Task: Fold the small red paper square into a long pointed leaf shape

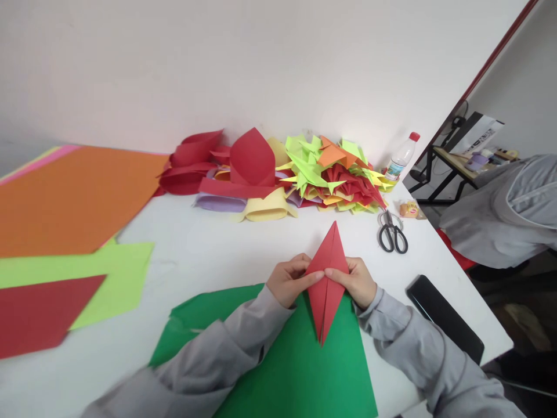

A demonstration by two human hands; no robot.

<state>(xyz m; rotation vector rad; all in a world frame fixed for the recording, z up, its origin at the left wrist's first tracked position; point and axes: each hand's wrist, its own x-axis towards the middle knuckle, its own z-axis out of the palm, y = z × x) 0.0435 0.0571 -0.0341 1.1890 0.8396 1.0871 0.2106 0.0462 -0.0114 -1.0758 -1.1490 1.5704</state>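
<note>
A red sheet of paper folded into a long diamond is held up between my two hands, its narrow split point toward me. My left hand pinches its left side, thumb lying on the front near the middle crease. From the other side my right hand grips it the same way, and the two thumb tips almost meet at the crease. Behind the paper the other fingers are mostly hidden. Below it, a green sheet lies on the white table.
Large orange sheets, a lime sheet and a dark red sheet lie left. Along the wall are curled red paper pieces and folded lime shapes. Scissors, a bottle and a black phone lie right, beyond them a person's grey clothing.
</note>
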